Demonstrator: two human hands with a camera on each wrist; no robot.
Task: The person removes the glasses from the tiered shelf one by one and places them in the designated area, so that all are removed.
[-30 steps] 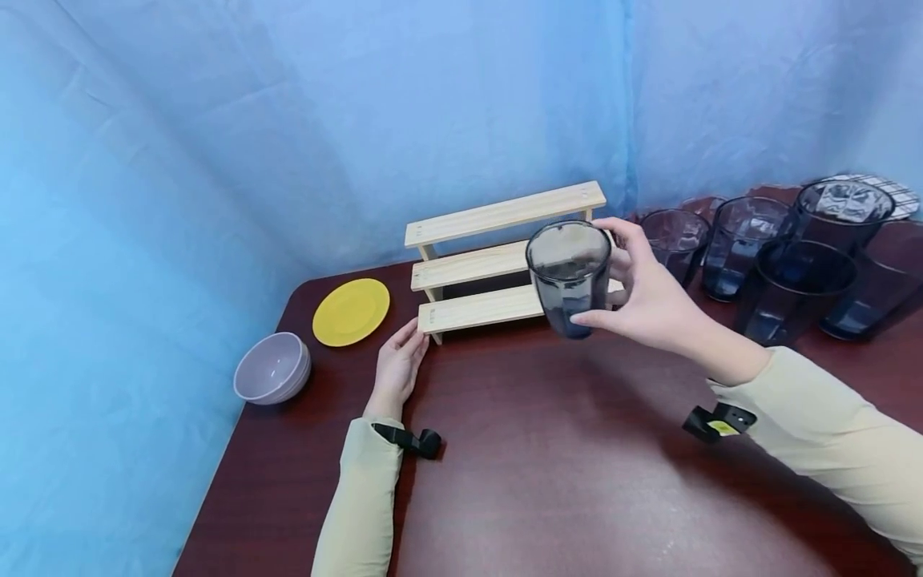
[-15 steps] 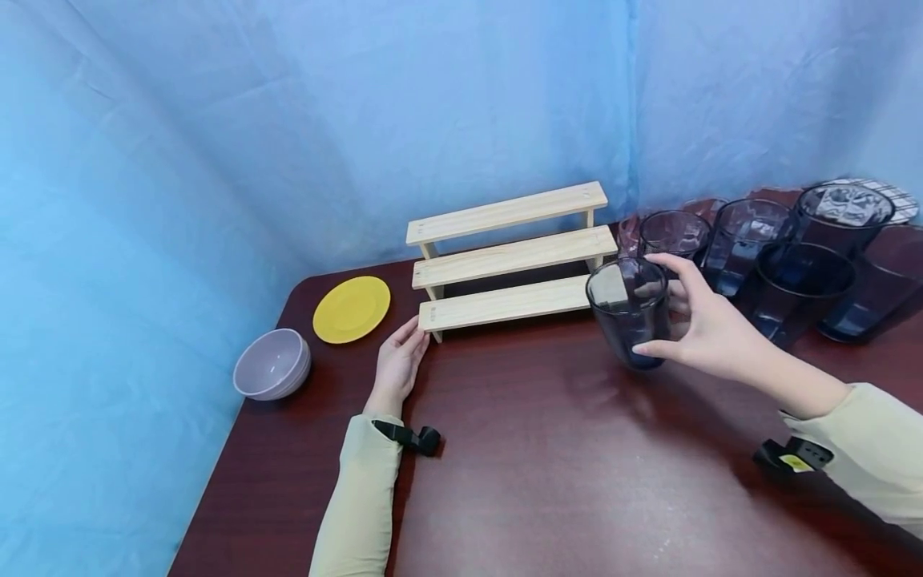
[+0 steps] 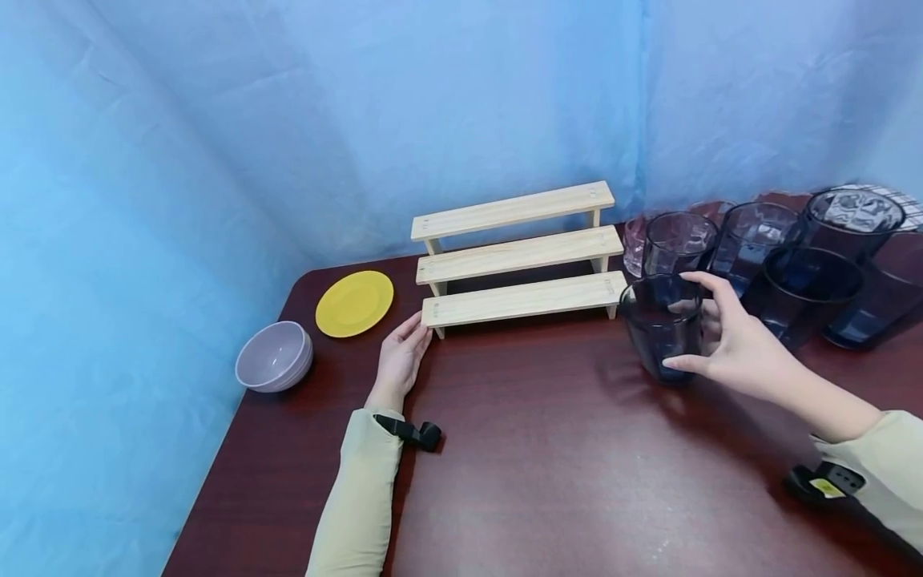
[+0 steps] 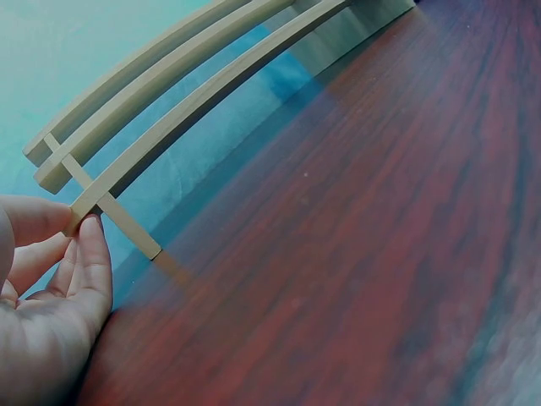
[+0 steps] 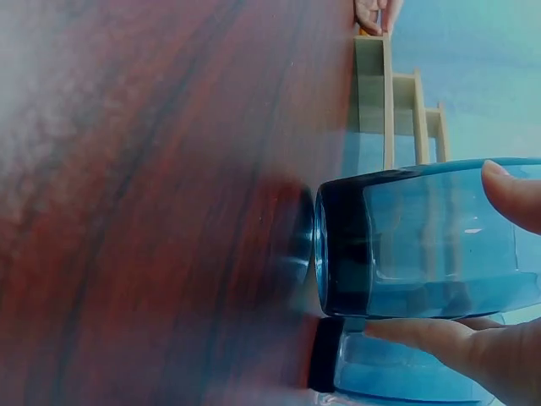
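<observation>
My left hand (image 3: 399, 365) pinches the left end of the lowest step of a three-step wooden display rack (image 3: 522, 300), at the back of the table. In the left wrist view, thumb and fingertips meet on that end of the rack (image 4: 156, 144). My right hand (image 3: 750, 353) grips a dark, see-through glass tumbler (image 3: 658, 330) by its side, just right of the rack's front corner. The right wrist view has the tumbler (image 5: 431, 241) upright, its base close over the tabletop, with another glass (image 5: 397, 368) right beside it.
More tinted glasses (image 3: 808, 276) crowd the right side of the table. A yellow plate (image 3: 355, 304) and a lilac bowl (image 3: 276, 357) lie at the left. Blue cloth (image 3: 461, 104) hangs behind the table.
My right hand has carried the tumbler right and down, from in front of the rack to a spot beside it near the other glasses. The left hand stays on the rack.
</observation>
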